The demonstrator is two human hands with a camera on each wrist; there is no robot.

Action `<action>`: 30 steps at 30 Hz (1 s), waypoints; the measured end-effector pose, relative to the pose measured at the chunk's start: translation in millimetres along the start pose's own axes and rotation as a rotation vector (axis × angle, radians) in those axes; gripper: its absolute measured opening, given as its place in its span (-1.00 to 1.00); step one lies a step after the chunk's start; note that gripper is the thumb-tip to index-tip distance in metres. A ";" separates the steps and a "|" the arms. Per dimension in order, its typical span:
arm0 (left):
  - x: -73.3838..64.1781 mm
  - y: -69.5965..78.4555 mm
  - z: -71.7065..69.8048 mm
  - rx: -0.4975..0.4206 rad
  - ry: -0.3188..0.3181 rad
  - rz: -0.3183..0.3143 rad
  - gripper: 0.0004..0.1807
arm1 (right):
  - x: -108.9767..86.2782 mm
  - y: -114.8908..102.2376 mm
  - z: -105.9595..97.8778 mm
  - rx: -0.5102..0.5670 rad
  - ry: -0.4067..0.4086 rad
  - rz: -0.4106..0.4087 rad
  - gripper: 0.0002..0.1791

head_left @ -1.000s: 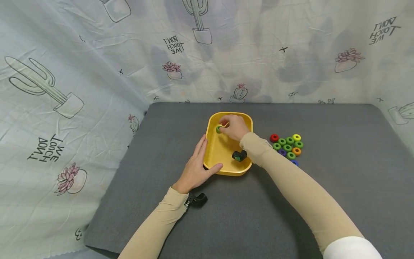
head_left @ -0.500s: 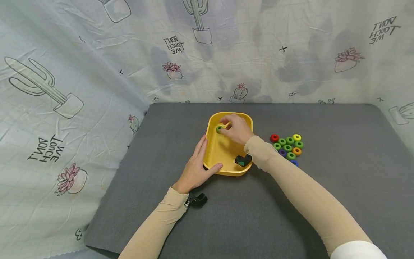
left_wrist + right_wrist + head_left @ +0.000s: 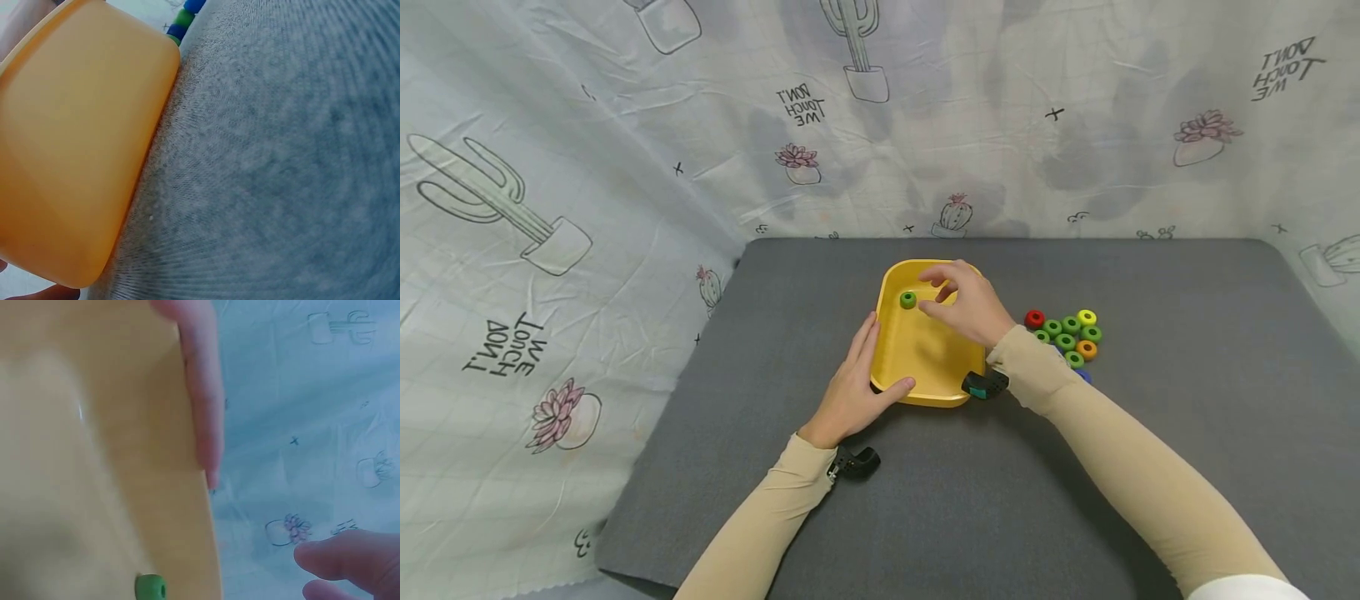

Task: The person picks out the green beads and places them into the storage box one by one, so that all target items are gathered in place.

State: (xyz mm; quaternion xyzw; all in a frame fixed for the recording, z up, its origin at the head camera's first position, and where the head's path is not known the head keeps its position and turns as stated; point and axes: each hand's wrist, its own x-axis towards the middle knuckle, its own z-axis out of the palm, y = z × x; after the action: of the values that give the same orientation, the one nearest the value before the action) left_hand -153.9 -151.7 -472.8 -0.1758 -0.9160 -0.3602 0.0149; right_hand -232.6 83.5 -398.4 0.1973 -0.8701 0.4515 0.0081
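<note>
A yellow plastic tray (image 3: pixel 917 358) stands on the grey table, with one green ring-shaped bead (image 3: pixel 907 300) on its floor near the far left corner. My left hand (image 3: pixel 850 400) rests along the tray's left side, fingers straight and thumb at the near rim. Over the tray's far right part hovers my right hand (image 3: pixel 967 304), fingers loosely bent and parted from the thumb, nothing between them. The right wrist view has the green bead (image 3: pixel 150 587) low by the tray wall, apart from the fingers. In the left wrist view, the tray's outer wall (image 3: pixel 81 144) fills the left side.
Right of the tray lies a cluster of beads, several green (image 3: pixel 1064 342), with a red bead (image 3: pixel 1034 319), a yellow bead (image 3: pixel 1086 317) and an orange bead (image 3: pixel 1087 350). The right forearm partly hides blue ones. A printed cloth (image 3: pixel 1000 125) hangs behind the grey table (image 3: pixel 1187 350).
My right hand has let go of the green bead, leaving it in the tray, and has drawn back to the right with its fingers spreading. The left hand stays put.
</note>
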 end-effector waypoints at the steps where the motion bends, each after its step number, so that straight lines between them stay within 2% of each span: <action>1: 0.0 0.1 -0.1 0.000 0.001 0.001 0.20 | -2.9 -1.0 -1.6 0.000 0.006 -0.006 -0.55; 9: -0.3 -0.2 0.1 -0.012 0.001 0.012 0.20 | -28.7 -1.5 -9.8 0.007 0.039 -0.049 -0.58; 16: -1.2 -0.1 0.4 -0.020 -0.006 -0.002 0.21 | -51.5 5.4 -19.5 0.000 0.081 -0.046 -0.59; 22: -1.0 -2.2 0.6 -0.020 0.001 0.015 0.20 | -69.0 14.9 -29.2 0.002 0.117 -0.049 -0.61; 30: -1.4 -2.8 -0.2 -0.024 0.003 0.011 0.20 | -89.5 25.1 -41.1 0.009 0.123 -0.010 -0.60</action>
State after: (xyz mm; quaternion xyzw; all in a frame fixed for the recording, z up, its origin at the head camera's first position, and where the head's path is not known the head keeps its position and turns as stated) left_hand -153.6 -154.1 -474.6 -0.1803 -0.9106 -0.3714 0.0162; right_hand -165.7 158.9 -410.9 0.1737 -0.8650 0.4665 0.0632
